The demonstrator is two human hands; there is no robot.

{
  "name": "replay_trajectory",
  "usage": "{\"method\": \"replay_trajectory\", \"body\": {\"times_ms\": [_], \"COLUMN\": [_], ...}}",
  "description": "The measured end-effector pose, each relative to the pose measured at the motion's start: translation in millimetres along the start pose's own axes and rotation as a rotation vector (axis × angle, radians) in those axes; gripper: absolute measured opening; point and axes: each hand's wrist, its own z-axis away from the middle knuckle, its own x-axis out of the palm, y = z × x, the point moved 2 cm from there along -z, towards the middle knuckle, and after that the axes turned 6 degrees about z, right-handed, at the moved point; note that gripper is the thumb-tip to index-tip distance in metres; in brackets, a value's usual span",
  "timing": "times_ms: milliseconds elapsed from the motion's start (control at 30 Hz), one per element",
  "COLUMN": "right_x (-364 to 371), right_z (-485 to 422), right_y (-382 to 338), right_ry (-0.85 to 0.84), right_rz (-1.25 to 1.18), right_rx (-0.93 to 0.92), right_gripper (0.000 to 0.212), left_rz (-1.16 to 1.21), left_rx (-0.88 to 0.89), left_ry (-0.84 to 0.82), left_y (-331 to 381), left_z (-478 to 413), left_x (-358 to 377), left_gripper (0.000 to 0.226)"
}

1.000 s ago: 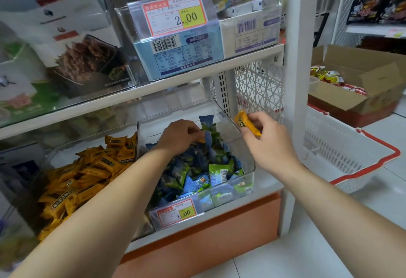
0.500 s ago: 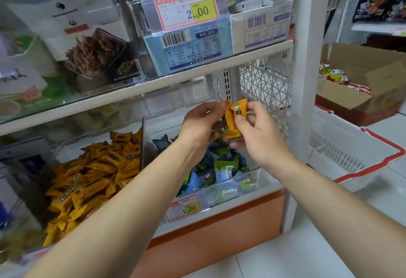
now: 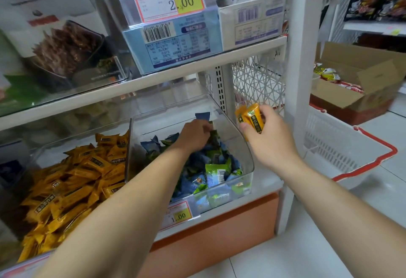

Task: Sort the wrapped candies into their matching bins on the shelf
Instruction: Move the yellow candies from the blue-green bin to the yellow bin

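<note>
Strays are being picked out. The right grip [image 3: 268, 137] is clamped on two orange candies [image 3: 250, 120] just beside the blue-green candy bin [image 3: 232, 139]. The left grip [image 3: 194, 136] is curled among that bin's candies; whether it holds one, I cannot tell. Next, the pair likely needs carrying left to the orange candy bin [image 3: 44, 154].

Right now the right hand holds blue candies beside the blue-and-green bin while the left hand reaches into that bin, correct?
No: the head view shows the right hand holding orange candies, not blue. The left hand does reach into that bin.
</note>
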Motion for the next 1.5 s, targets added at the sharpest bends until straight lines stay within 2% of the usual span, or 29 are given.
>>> {"method": "replay_trajectory", "body": {"times_ms": [100,200,300,533,633,767,933,1067,1300,1333,1433,1500], "right_x": [3,2,1,-4,-5,-6,-7,-8,-6,-5,-5,-6], "right_z": [0,-1,0,4,5,5,5,6,4,4,3,3], "right_y": [3,5,6,3,3,3,2,1,3,3,3,4], "right_ry": [0.0,0.0,-0.02,-0.06,-0.072,-0.09,-0.095,-0.103,-0.103,-0.102,-0.103,-0.102], "right_rz": [0.021,0.015,0.021,0.032,0.042,0.038,0.03,0.034,0.04,0.045,0.052,0.048], "right_rx": [-0.023,-0.016,-0.006,-0.006,-0.01,-0.008,0.0,-0.005,-0.021,-0.025,-0.031,-0.028], "right_gripper": [0.02,0.019,0.018,0.018,0.018,0.02,0.016,0.017,0.014,0.014,0.014,0.014], "left_rz": [-0.138,-0.089,-0.09,-0.166,-0.13,-0.078,0.033,0.128,0.313,0.309,0.257,0.203], "left_rx": [-0.028,-0.06,-0.067,-0.023,0.003,0.051,-0.016,-0.045,-0.118,-0.128,-0.127,-0.092], "left_ry": [-0.097,-0.135,-0.181,-0.283,-0.307,-0.313,-0.284,-0.267,-0.31,-0.33,-0.388,-0.342], "left_y": [-12,-18,-20,-18,-16,-17,-17,-19,-22,-22,-19,-16], "left_z": [-14,-21,-24,-20,-17,-16,-15,-19,-17,-16,-14,-12], "left_x": [12,17,19,22,19,13,12,13,12,11,7,2], "left_gripper": [0.044,0.064,0.073,0.05,0.049,0.036,0.04,0.027,0.019,0.018,0.034,0.035]}}
